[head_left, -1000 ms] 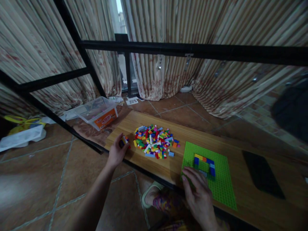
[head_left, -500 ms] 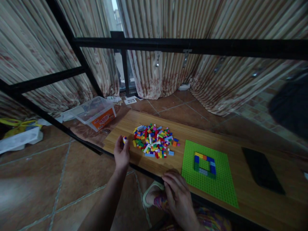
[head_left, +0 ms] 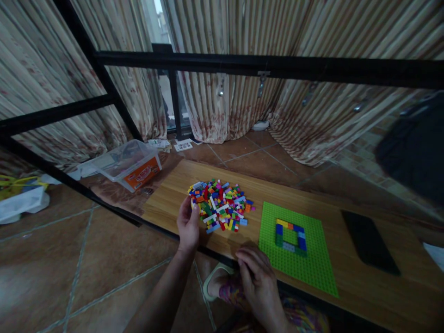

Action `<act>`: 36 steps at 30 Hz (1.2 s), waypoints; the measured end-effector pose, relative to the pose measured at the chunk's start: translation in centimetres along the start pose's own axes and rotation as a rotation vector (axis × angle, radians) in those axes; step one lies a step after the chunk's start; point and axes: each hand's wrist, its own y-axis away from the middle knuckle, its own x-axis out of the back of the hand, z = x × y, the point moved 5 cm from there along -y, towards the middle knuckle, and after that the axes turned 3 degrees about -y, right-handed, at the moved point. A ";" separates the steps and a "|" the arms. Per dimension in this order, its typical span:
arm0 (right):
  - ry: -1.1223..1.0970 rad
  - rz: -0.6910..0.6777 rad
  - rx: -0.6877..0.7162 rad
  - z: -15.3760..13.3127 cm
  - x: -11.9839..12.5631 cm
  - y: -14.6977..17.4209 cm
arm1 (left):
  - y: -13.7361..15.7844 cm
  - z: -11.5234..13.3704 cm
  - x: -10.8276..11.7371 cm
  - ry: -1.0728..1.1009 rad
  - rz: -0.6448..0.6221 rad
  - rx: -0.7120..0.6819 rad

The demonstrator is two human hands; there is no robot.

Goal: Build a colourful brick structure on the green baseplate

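Observation:
My left hand [head_left: 188, 225] is at the left edge of a loose pile of colourful toy bricks [head_left: 222, 206]. Its thumb and fingers pinch a small brick [head_left: 193, 203], mostly hidden by the fingertips. Resting by the front edge of the wooden table, my right hand [head_left: 257, 275] has its fingers curled inward; whatever they may hold is hidden. Right of the pile lies a green baseplate [head_left: 317, 273]. On it stands a square ring of bricks [head_left: 289, 248] in yellow, orange, blue, grey and dark green, with an open centre.
A black flat slab [head_left: 369, 243] lies on the table [head_left: 166, 199] right of the baseplate. On the floor beyond the table's left end sits a clear plastic box [head_left: 133, 169] with an orange label. A black metal frame [head_left: 215, 60] crosses in front of striped curtains.
My left hand has moved right, from beside the pile to its left edge, with a brick between its fingers. My right hand stays by the table edge. The view has shifted slightly.

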 end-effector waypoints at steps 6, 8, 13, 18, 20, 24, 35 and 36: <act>-0.089 0.066 -0.099 -0.4 0.7 -1.7 | 2.0 3.7 -0.7 -0.196 -0.138 0.004; -0.180 0.111 -0.176 -0.7 1.1 -2.6 | 3.5 4.0 -1.7 -0.132 -0.247 0.168; -0.463 0.208 -0.367 -1.4 1.9 -4.1 | 8.6 3.7 -4.5 0.046 -0.486 0.619; -0.812 0.144 -0.574 -1.0 1.1 -3.3 | 11.0 4.8 -5.9 -0.173 -0.687 0.514; -0.861 0.176 -0.620 -0.6 1.1 -2.7 | 11.3 5.2 -6.4 -0.237 -0.758 0.450; -0.837 0.290 -0.645 0.1 2.1 -1.7 | 11.9 5.2 -6.8 -0.267 -0.849 0.441; -0.725 0.192 -0.577 0.4 3.1 -0.2 | 13.2 5.5 -6.8 -0.379 -0.970 0.335; -0.734 0.197 -0.582 0.5 3.1 0.0 | 13.4 5.5 -6.9 -0.383 -0.974 0.326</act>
